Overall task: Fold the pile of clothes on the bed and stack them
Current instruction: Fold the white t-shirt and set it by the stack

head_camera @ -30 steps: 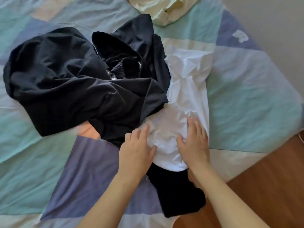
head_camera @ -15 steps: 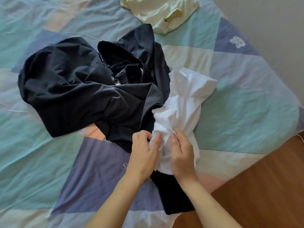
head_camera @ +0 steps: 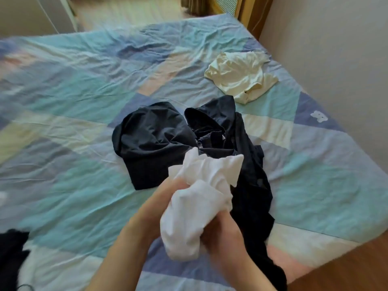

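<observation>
Hands: left hand [head_camera: 165,198] and right hand [head_camera: 220,232] gripped the bunched white garment [head_camera: 195,206] — fingers clamped on cloth.
Risk: bunching could set creases — or snag the dark clothes [head_camera: 168,141] below.

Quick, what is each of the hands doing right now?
Left hand: grips the bunched white garment.
Right hand: grips the same white garment from below.

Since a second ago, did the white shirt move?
Yes. The white shirt has come up off the bed and the dark clothes, bunched in both hands.
</observation>
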